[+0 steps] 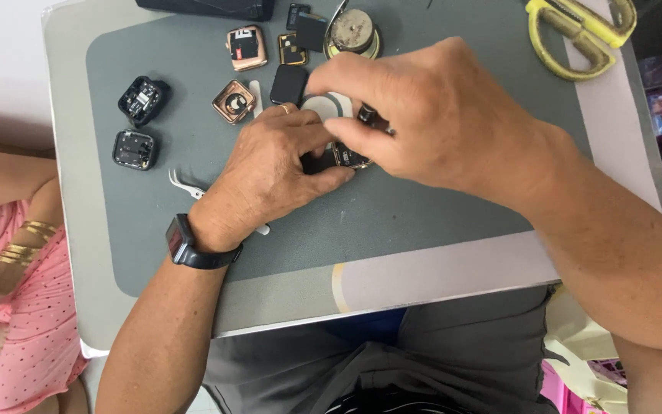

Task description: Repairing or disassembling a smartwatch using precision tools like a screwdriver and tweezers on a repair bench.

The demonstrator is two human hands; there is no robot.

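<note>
Your left hand [270, 172] rests on the grey work mat [392, 207], fingers curled and pressing on a small dark watch body [344, 157] that lies on the mat between your two hands. The thumb and fingertips pinch its near edge; only a gold-edged corner of the watch body shows, the rest is covered. A ring sits on one finger, and a black wristband [193, 245] wraps your left wrist.

Your right hand [430, 115] comes in from the right, above and partly over the left. Its fingers are closed around a small dark tool or part [373, 121], tip pointing toward the watch body. What that piece is cannot be made out.

A round white-grey disc [329, 103] lies just behind the watch body, partly under your right fingers.

On the mat, left of your hands: two black watch casings [141, 100], one above the other, well apart from the watch body. Nearer, a rose-gold watch casing [234, 102] and a black screen panel [288, 84]. Further back, a second rose-gold casing [247, 47] and a round metal tin [353, 32]. White tweezers [185, 184] lie just beside your left wrist. Yellow-handled scissors [576, 31] sit at the far right corner of the table.

Another person in a pink dotted garment [17, 307] is at the left edge.
</note>
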